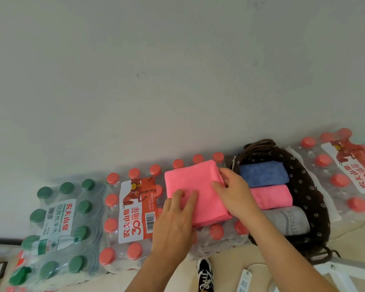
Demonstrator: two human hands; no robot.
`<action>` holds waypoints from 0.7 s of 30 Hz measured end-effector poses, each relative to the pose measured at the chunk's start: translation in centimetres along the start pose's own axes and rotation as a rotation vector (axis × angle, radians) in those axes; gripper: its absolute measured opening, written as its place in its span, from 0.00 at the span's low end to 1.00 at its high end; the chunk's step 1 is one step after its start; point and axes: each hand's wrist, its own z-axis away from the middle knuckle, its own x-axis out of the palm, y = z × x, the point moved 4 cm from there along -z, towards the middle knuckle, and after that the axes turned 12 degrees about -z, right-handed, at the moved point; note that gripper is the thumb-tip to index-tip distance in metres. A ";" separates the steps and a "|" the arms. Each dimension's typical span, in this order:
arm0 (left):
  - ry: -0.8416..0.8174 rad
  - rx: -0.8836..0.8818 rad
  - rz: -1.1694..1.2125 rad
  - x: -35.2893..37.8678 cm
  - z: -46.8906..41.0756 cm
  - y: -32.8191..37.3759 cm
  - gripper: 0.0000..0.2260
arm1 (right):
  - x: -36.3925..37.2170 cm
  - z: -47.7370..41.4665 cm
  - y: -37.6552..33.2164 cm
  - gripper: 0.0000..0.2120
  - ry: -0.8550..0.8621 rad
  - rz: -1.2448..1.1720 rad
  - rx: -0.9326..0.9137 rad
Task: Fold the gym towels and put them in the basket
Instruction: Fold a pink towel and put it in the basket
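Note:
A folded pink towel (195, 186) lies on top of a shrink-wrapped pack of red-capped water bottles (133, 209). My left hand (175, 220) rests flat on the towel's near left part, fingers straight. My right hand (234, 192) holds the towel's right edge, with the fingers curled over it. Just to the right stands a dark brown flowered basket (303, 186). Inside it lie a folded blue towel (263, 174), a folded pink towel (272, 197) and a folded grey towel (287, 220), side by side.
A pack of green-capped bottles (61, 226) sits to the left and another red-capped pack (346, 175) to the right of the basket, all against a pale wall. Below are a shoe (204, 275), a white power strip (243, 280) and a white frame leg (343, 275).

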 end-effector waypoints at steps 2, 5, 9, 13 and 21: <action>-0.021 0.002 -0.031 -0.2 -0.1 0.1 0.42 | 0.3 0.0 0.2 0.12 0.042 0.115 -0.066; -0.035 0.023 -0.083 -0.6 -0.3 0.4 0.41 | 0.7 0.0 0.0 0.14 0.078 0.273 -0.130; -0.001 0.081 -0.150 -1.1 -0.2 1.7 0.37 | 0.8 -0.6 -0.4 0.16 0.057 0.489 -0.157; -0.079 0.100 -0.138 -1.1 0.4 3.0 0.34 | 1.2 -0.6 0.1 0.15 0.027 0.618 -0.142; 0.133 0.080 0.203 -3.3 -1.6 1.2 0.22 | 0.9 -1.1 0.1 0.19 -0.161 0.692 -0.397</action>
